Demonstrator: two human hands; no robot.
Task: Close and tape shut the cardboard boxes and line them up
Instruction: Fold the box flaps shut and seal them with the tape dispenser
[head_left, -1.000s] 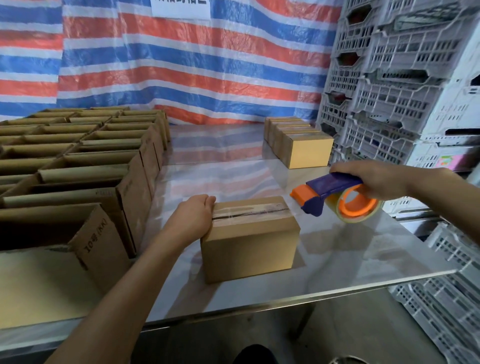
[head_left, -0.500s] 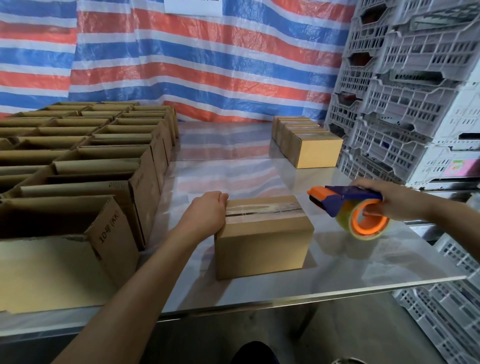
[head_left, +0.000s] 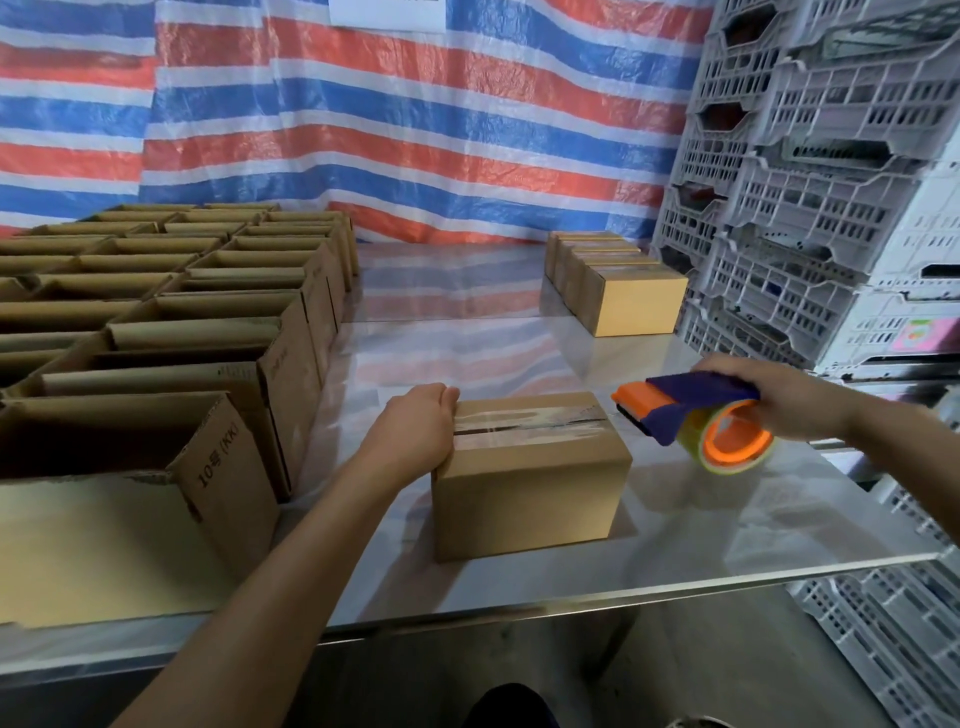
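Observation:
A closed cardboard box (head_left: 530, 488) stands near the table's front edge, with clear tape running along its top seam. My left hand (head_left: 415, 431) grips the box's left end. My right hand (head_left: 779, 400) holds a blue and orange tape dispenser (head_left: 696, 415) just right of the box, slightly above the table. A row of taped boxes (head_left: 618, 283) is lined up at the back right. Several open boxes (head_left: 171, 332) fill the left side of the table.
The shiny metal table (head_left: 519, 338) has bare surface between the open boxes and the taped row. Stacked grey plastic crates (head_left: 810, 176) rise along the right, with more below the table's right edge. A striped tarp (head_left: 363, 114) hangs behind.
My right hand has lowered the tape dispenser beside the box's right end. My left hand stays on the box's left end. The view has shifted a little.

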